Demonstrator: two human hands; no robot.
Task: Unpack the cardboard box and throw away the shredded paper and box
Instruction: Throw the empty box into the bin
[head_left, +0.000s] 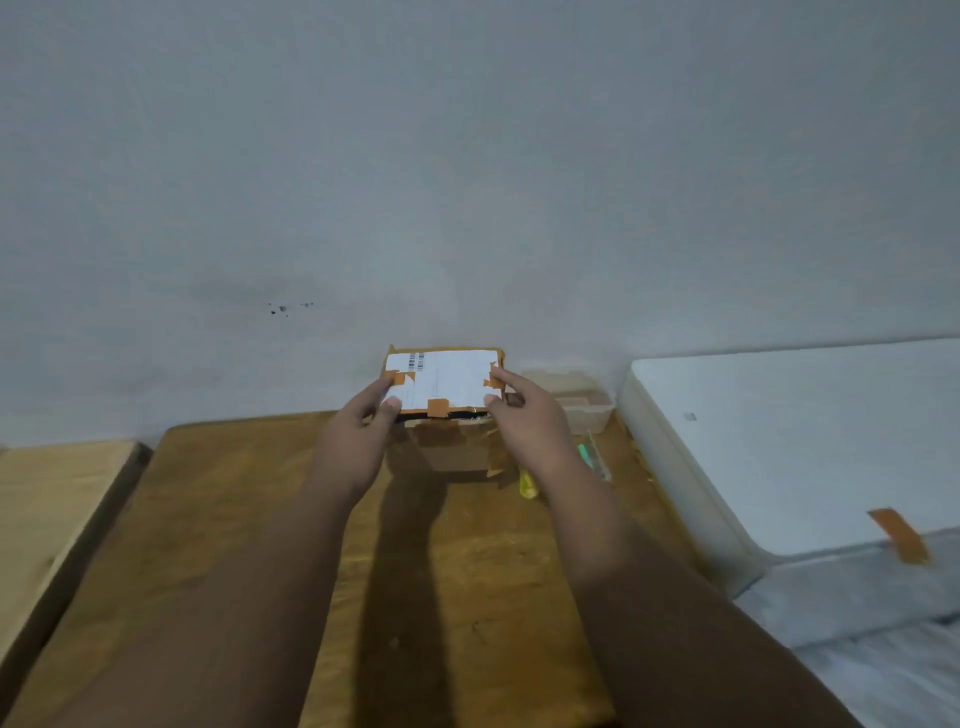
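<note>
A small cardboard box (448, 451) stands at the far end of a wooden table (249, 519), close to the wall. Its lid carries a white shipping label and bits of brown tape, and a dark gap shows under the lid's front edge. My left hand (358, 434) grips the lid's left corner, thumb on top. My right hand (524, 415) grips the lid's right corner the same way. The inside of the box is hidden; no shredded paper shows.
A clear plastic container (582, 402) sits right of the box, with a yellow and a green item (529, 486) beside it. A white mattress (779, 441) with a brown tape strip lies to the right. A lighter wooden surface (52, 509) adjoins on the left.
</note>
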